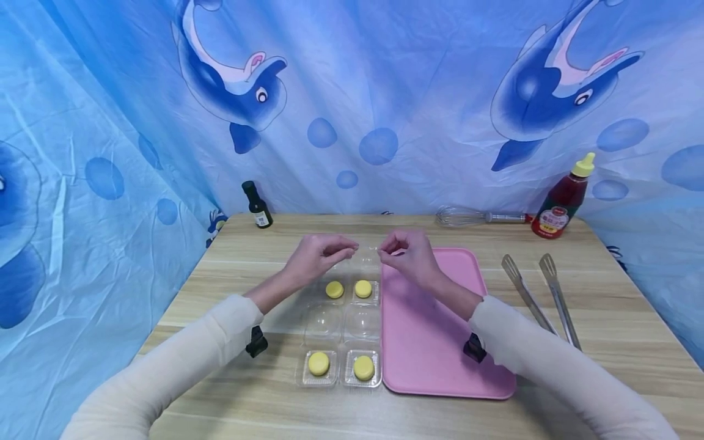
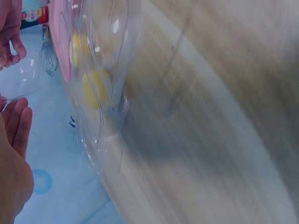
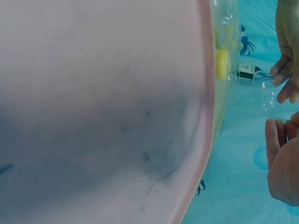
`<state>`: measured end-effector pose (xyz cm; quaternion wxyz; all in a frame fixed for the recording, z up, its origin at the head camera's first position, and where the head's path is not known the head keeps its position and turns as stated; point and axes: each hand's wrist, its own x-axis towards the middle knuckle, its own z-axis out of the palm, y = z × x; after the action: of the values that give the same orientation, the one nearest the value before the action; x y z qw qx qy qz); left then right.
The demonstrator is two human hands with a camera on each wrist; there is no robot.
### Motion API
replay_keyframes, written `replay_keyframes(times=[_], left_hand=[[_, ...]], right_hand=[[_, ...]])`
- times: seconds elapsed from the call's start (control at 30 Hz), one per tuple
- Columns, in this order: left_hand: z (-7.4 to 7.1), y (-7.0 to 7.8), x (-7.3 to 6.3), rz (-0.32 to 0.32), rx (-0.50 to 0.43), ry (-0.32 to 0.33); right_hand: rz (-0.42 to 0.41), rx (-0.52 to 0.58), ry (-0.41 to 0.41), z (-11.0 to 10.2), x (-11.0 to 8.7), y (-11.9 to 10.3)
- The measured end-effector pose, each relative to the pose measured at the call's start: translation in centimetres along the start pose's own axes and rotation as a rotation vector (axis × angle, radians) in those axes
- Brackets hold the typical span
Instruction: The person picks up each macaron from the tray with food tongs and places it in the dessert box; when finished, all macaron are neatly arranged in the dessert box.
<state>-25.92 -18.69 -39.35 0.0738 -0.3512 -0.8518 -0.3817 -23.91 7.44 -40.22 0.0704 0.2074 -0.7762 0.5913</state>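
Observation:
In the head view my left hand and right hand face each other over the back boxes. Both pinch opposite edges of a clear domed plastic lid, with fingertips and thumbs at its rim. The lid is raised off the table in both wrist views. Beneath the hands, a yellow macaron sits in a clear plastic box at back right, with another yellow macaron to its left. Nearer the front, two lidded boxes lie open, holding a left macaron and a right macaron; their lids lean away.
A pink tray lies right against the boxes, under my right forearm. Metal tongs lie right of it. Along the back are a dark small bottle, a whisk and a red sauce bottle. A blue dolphin curtain hangs behind.

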Motion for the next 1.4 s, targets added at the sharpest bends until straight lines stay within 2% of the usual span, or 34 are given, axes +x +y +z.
replay_keyframes(times=[0.1,0.23,0.4,0.5,0.6,0.7,0.8,0.93,1.03,1.17,1.3,1.4], left_hand=[[0.2,0.2,-0.4,-0.080,-0.146,-0.039],[0.3,0.4,-0.6,-0.172,-0.338,-0.147],[0.2,0.5,-0.7,-0.252,-0.448,-0.296],[0.0,0.4,-0.7,-0.287,-0.476,-0.339],[-0.2,0.5,-0.7,-0.321,-0.459,-0.351],[-0.3,0.4,-0.9,-0.337,-0.404,-0.356],[-0.4,0.3,-1.1,-0.331,-0.369,-0.352],[-0.4,0.1,-1.3,-0.292,-0.364,-0.332],[-0.4,0.1,-1.4,-0.255,-0.340,-0.324],[-0.2,0.0,-1.5,-0.232,-0.276,-0.328],[0.0,-0.2,-2.0,-0.215,-0.241,-0.319],[0.4,-0.6,-2.4,-0.190,-0.176,-0.313]], right_hand=[[-0.059,-0.002,0.001,-0.1,-0.4,-0.1],[-0.154,-0.019,0.009,-0.1,-0.9,-0.2],[-0.274,-0.013,0.020,0.0,-1.6,-0.2],[-0.302,-0.013,0.019,0.1,-1.9,0.0],[-0.300,-0.018,-0.009,0.2,-2.0,0.2],[-0.253,-0.024,-0.065,0.1,-2.1,0.4],[-0.156,-0.035,-0.137,-0.2,-2.3,0.5],[0.004,-0.031,-0.226,-0.5,-2.5,0.6],[0.075,-0.006,-0.269,-0.6,-2.6,0.6],[0.098,-0.005,-0.290,-0.6,-2.6,0.8],[0.092,-0.040,-0.295,-0.6,-2.6,1.3],[0.075,-0.073,-0.312,-0.4,-2.7,1.6]])
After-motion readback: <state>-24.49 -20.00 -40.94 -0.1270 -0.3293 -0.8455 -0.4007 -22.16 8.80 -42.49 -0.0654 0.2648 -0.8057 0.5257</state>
